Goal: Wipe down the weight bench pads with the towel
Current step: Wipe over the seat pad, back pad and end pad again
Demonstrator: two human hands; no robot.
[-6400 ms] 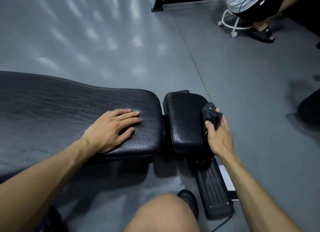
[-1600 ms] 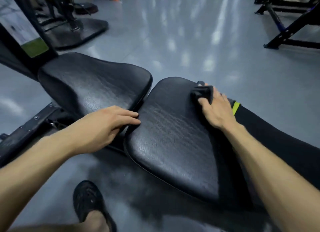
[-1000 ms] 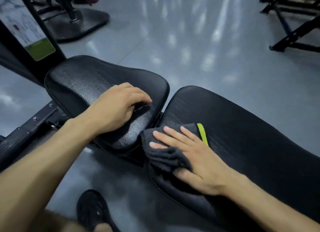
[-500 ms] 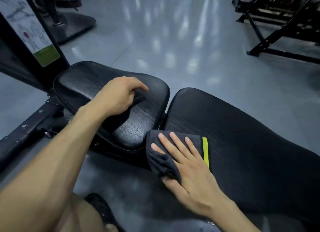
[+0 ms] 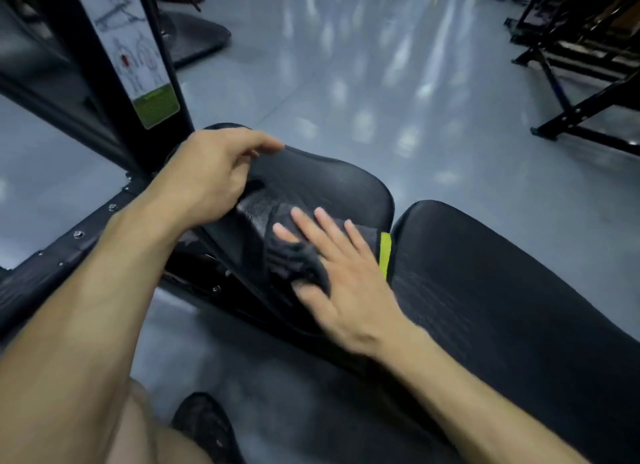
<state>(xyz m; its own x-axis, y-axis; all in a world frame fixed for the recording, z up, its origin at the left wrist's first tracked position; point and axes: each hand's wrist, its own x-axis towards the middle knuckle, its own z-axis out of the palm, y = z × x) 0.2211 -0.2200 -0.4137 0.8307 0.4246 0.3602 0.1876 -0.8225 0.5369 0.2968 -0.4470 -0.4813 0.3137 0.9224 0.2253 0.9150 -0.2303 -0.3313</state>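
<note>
A: Biggest first. Grey glossy floor (image 5: 398, 93) fills the far half, light streaks on it. Black upright frame (image 5: 79, 65) at left, carrying an exercise chart placard (image 5: 138, 55) with a green band at its foot. More dark racks (image 5: 581, 58) far right

B: Bench itself?

A: Two black pads, a narrow gap between them. Long back pad (image 5: 502, 290) runs off to lower right; smaller seat pad (image 5: 332, 183) sits left of it, near end tilted up

B: Hands?

A: Left hand (image 5: 207, 179) rests over the seat pad's far-left edge, fingers curled loosely at the rim; whether they truly grip, cannot tell, some blur. Right hand (image 5: 332, 273) lies flat, fingers spread and straight, pressing the towel (image 5: 291, 259) down

B: Towel location?

A: Dark grey, bunched under the palm, on the seat pad's near-right corner beside the gap. Its yellow-green stripe (image 5: 385, 255) shows just right of the fingers

B: Smallest?

A: A black shoe (image 5: 207, 429) at bottom centre, beside a bare knee (image 5: 138, 432)
</note>
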